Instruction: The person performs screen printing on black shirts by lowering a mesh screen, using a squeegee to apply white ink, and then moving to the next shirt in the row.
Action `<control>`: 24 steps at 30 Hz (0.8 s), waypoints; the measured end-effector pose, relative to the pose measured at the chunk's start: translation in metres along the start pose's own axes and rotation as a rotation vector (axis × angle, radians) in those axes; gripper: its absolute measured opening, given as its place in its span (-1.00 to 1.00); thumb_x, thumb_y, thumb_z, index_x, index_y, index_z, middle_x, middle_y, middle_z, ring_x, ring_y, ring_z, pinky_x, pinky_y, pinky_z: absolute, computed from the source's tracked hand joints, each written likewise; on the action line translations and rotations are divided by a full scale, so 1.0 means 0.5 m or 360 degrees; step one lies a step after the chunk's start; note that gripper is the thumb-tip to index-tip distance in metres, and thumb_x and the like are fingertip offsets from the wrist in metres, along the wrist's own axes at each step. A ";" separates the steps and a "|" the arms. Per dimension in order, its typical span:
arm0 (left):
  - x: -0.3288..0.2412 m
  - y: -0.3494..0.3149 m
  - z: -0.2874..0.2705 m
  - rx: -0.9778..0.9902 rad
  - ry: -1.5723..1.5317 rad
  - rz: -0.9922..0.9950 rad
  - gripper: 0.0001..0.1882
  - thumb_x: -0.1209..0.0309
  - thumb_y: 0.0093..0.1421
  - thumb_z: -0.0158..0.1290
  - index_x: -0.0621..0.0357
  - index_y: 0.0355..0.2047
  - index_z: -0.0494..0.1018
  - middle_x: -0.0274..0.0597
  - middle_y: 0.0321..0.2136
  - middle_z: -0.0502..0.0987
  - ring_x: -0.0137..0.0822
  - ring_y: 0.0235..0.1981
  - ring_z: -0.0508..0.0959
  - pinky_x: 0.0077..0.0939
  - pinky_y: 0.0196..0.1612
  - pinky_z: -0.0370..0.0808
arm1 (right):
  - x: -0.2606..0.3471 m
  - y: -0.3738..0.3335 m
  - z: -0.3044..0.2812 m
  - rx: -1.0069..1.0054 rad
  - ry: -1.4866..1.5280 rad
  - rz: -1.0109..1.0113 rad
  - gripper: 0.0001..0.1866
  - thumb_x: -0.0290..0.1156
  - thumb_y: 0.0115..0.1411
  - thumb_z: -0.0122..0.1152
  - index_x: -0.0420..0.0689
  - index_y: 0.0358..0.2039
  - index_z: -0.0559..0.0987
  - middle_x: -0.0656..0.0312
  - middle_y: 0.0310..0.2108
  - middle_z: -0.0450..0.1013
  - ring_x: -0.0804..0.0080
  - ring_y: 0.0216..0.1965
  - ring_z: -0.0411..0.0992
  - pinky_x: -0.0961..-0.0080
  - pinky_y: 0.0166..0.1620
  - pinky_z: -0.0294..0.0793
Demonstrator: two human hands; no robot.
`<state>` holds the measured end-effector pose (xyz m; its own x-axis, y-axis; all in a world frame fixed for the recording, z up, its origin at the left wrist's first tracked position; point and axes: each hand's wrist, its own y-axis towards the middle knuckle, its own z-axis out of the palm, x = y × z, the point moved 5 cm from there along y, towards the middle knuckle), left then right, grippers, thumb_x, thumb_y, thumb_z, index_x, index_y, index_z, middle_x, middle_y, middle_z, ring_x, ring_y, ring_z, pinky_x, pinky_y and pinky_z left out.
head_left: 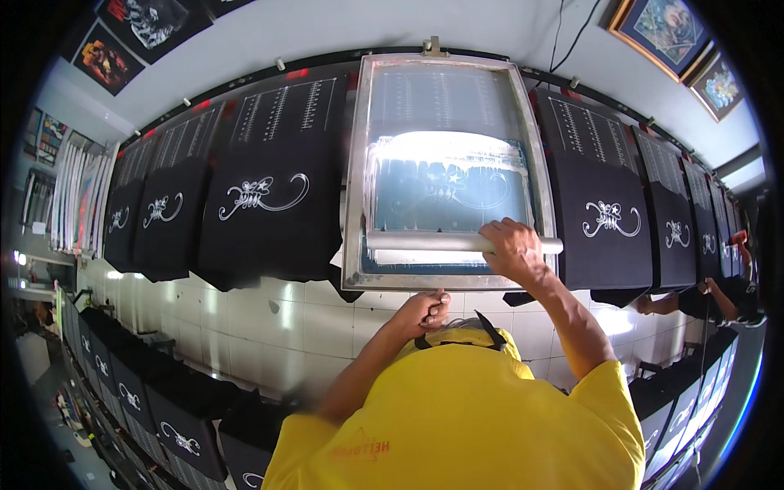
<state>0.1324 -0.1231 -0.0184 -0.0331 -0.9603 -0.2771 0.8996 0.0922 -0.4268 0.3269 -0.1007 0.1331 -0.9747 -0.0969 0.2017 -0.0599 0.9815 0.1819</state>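
Note:
My right hand (516, 251) is wrapped round the right part of a long pale squeegee (425, 241), which lies across the near end of a screen printing frame (353, 237). White ink (445, 147) sits in a thick band across the middle of the blue mesh (408, 216), and a faint scroll-and-star design shows through below it. Closed in a fist, my left hand (425, 313) is just in front of the frame's near edge; whether it touches the edge or holds anything, I cannot tell. The frame covers whatever is under it.
Black shirts with white scroll prints (261, 196) line the long bench on both sides, with more (608, 216) at right. Another row (180, 437) runs behind me. Stacked screens (82, 196) stand at far left. A co-worker's arm (661, 304) is at right.

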 end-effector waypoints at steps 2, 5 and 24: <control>0.004 0.002 -0.003 -0.0018 -0.0092 -0.0006 -0.74 0.36 0.42 -0.26 0.08 -0.42 0.32 -0.44 -0.72 0.18 -0.56 -0.79 0.13 -0.65 -0.73 0.02 | 0.004 -0.007 -0.003 -0.0044 0.0023 -0.0020 -0.78 -0.48 -0.17 0.26 -0.13 -0.41 0.53 0.22 -0.48 0.48 0.26 -0.37 0.48 0.34 -0.27 0.53; -0.004 -0.004 0.004 -0.0076 -0.0016 -0.0003 -0.70 0.32 0.45 -0.30 0.07 -0.41 0.32 -0.44 -0.73 0.16 -0.56 -0.80 0.13 -0.65 -0.74 0.02 | 0.029 -0.035 -0.009 0.0018 0.0006 -0.0020 -0.75 -0.47 -0.19 0.27 -0.13 -0.41 0.52 0.22 -0.47 0.46 0.27 -0.36 0.46 0.34 -0.25 0.52; -0.004 -0.007 0.012 -0.0031 -0.0095 -0.0098 -0.66 0.24 0.45 -0.30 0.06 -0.42 0.35 -0.47 -0.71 0.15 -0.55 -0.75 0.15 -0.65 -0.67 0.05 | 0.053 -0.047 0.031 -0.0112 -0.0169 -0.0102 -0.81 -0.51 -0.16 0.19 -0.10 -0.44 0.48 0.23 -0.43 0.44 0.26 -0.32 0.45 0.34 -0.28 0.53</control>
<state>0.1319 -0.1233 -0.0112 -0.0618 -0.9782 -0.1983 0.8880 0.0369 -0.4584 0.2990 -0.1237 0.1193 -0.9869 -0.1371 0.0853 -0.1110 0.9596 0.2586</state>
